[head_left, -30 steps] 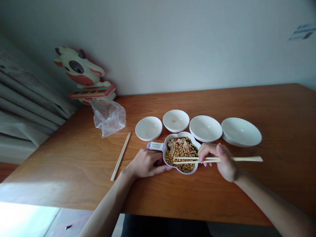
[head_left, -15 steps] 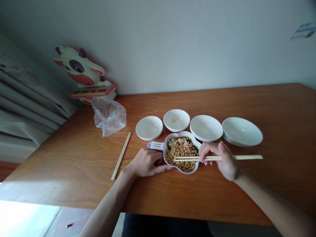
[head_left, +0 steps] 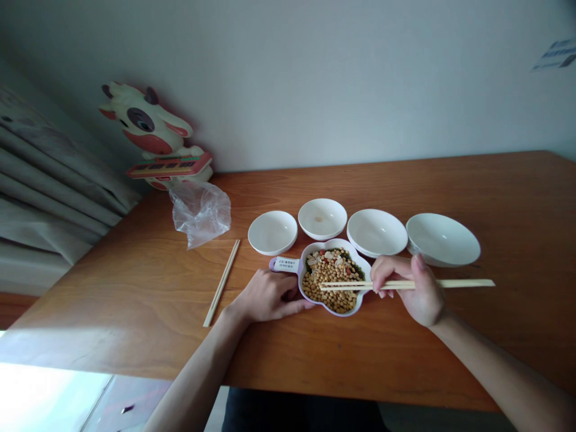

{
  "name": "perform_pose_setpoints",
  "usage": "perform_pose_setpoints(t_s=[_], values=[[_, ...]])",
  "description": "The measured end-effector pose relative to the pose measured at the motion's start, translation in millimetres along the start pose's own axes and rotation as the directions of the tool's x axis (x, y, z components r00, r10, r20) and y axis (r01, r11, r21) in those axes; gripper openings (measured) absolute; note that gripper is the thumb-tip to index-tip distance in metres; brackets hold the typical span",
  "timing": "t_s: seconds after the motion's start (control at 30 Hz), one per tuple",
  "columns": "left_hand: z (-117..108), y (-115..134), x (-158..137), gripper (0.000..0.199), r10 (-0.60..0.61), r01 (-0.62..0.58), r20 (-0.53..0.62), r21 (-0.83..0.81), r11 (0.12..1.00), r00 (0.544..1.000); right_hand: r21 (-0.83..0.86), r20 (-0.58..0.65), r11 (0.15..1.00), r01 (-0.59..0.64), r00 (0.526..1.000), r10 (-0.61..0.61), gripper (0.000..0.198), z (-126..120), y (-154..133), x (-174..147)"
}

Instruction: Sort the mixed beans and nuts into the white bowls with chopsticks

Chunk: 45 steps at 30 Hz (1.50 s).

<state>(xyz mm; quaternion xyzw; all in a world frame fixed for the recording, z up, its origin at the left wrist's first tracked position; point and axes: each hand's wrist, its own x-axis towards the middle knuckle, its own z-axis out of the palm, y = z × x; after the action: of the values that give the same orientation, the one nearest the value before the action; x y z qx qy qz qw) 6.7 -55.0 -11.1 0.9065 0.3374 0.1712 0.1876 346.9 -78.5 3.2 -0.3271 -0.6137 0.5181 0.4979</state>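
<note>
A purple-rimmed, flower-shaped bowl (head_left: 330,309) with a short labelled handle holds yellow beans, paler flat nuts, a few red bits and dark green pieces. My left hand (head_left: 270,296) lies at its left side, fingers curled and thumb against the lower rim, steadying it. A pair of light wooden chopsticks (head_left: 465,283) is pinched in my right hand (head_left: 411,288), beside the bowl's right edge. Their tips are over the yellow beans; whether a piece sits between them is too small to tell.
Behind the flower-shaped bowl stand white bowls in a row: far left (head_left: 272,233), second (head_left: 322,219), third (head_left: 377,233), far right (head_left: 443,239). The second has a small brownish piece inside. At left lie spare chopsticks (head_left: 222,283), a clear plastic bag (head_left: 201,214) and a cow-shaped toy keyboard (head_left: 155,141).
My right hand and its chopsticks have shifted slightly to the right, the tips staying over the beans. My left hand keeps its place at the bowl.
</note>
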Motion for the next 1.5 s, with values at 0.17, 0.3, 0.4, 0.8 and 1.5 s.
perform_pose_setpoints(t_s=[0.17,0.3,0.4,0.8,1.5], values=[[-1,0,1,0.051,0.004,-0.004,-0.006,-0.003,1.000,1.000,0.048,-0.149,0.998,0.044,0.988,-0.036,0.079,-16,-16,12],[-1,0,1,0.050,0.003,-0.003,-0.002,0.007,1.000,1.000,0.006,-0.331,0.994,0.105,0.938,-0.097,0.080,-42,-23,20],[-1,-1,0,0.050,-0.005,0.005,0.003,0.009,1.000,1.000,-0.006,-0.412,0.992,0.122,0.904,-0.114,0.079,-62,-23,23],[0,-1,1,0.051,0.004,-0.004,0.001,0.013,1.000,1.000,-0.060,-0.522,0.993,0.100,0.845,-0.116,0.075,-85,-24,22],[-1,0,0,0.053,0.009,-0.009,-0.013,0.038,0.999,1.000,-0.128,0.079,0.992,0.004,0.997,0.006,0.079,-7,-6,1]])
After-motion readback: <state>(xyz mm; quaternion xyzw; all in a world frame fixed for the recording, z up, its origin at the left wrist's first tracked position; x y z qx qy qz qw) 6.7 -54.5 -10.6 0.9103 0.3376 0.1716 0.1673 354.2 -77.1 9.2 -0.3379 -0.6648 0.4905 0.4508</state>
